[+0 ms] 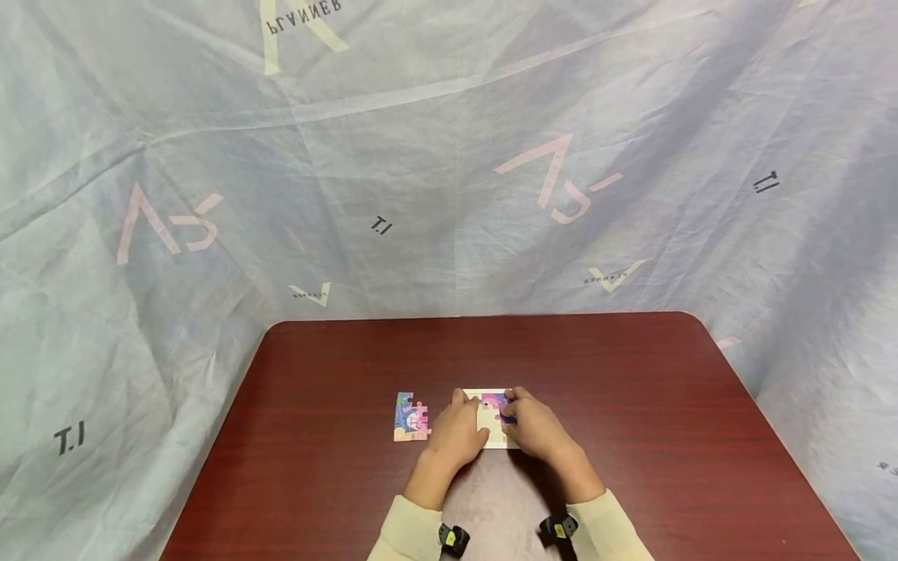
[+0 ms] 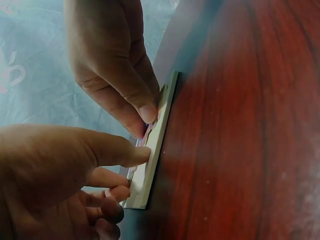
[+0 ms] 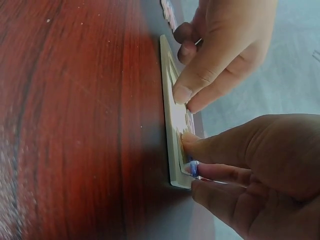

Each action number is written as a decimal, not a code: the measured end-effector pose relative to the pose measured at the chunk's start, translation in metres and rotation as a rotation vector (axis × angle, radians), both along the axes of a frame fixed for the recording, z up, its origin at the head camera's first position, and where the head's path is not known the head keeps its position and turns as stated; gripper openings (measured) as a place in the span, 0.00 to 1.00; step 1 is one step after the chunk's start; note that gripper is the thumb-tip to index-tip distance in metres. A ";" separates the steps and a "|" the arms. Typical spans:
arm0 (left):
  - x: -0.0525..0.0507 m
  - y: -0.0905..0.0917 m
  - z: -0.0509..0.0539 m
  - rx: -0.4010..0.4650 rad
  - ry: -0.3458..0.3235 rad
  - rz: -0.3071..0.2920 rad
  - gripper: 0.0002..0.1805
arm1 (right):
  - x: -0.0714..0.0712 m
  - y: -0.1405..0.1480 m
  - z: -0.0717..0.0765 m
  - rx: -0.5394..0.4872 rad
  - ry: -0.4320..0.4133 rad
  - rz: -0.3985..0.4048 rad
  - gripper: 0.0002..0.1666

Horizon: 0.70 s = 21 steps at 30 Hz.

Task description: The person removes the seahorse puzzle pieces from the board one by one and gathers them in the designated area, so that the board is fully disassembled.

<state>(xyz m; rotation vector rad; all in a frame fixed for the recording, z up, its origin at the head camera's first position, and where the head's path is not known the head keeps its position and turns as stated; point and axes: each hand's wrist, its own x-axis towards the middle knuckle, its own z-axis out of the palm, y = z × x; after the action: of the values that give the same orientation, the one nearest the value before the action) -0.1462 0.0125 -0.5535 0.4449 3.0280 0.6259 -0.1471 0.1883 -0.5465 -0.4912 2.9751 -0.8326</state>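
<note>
A small pale puzzle tray [image 1: 493, 439] lies on the table, with a few colourful pieces [image 1: 491, 401] in its upper part. My left hand [image 1: 457, 430] holds the tray at its left side, the thumb resting on the bare floor and the fingers bent by the edge. At the right side, my right hand [image 1: 536, 425] pinches a blue puzzle piece [image 3: 193, 168] between thumb and fingers, low against the tray. The fingers hide part of that piece. In the left wrist view, both thumbs touch the tray [image 2: 155, 150] close together.
Left of the tray lies a joined group of puzzle pieces [image 1: 410, 421] in blue and pink. Everything rests on a dark red wooden table [image 1: 323, 374] with rounded far corners. Grey printed cloth [image 1: 421, 171] hangs behind and at both sides.
</note>
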 end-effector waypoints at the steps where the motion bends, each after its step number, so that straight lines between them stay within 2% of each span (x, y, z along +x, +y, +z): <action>1: 0.000 0.000 0.000 0.014 -0.009 0.003 0.32 | 0.000 0.000 0.000 0.002 0.002 0.001 0.11; 8: 0.000 0.000 -0.001 0.140 -0.055 0.042 0.31 | 0.001 -0.001 -0.001 0.008 0.011 0.002 0.11; 12: 0.001 0.001 -0.002 0.215 -0.052 0.046 0.30 | 0.001 -0.001 -0.001 0.022 0.010 -0.002 0.10; 15: 0.001 0.001 -0.007 0.253 -0.023 0.033 0.31 | 0.000 -0.001 -0.001 0.033 0.001 -0.007 0.09; 17: -0.004 0.001 -0.026 0.247 0.030 0.015 0.32 | 0.000 -0.001 -0.001 0.030 0.000 -0.008 0.10; 20: -0.006 0.002 -0.038 0.248 0.059 0.003 0.33 | 0.001 0.000 -0.004 0.016 0.020 0.004 0.10; 21: -0.007 0.002 -0.046 0.243 0.077 -0.001 0.34 | 0.002 0.001 -0.005 0.016 0.033 0.011 0.10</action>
<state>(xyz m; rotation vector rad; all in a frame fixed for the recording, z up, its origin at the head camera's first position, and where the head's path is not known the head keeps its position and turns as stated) -0.1535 0.0141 -0.5996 0.4870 3.0334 1.0058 -0.1449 0.1893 -0.5517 -0.5255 3.0032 -0.8071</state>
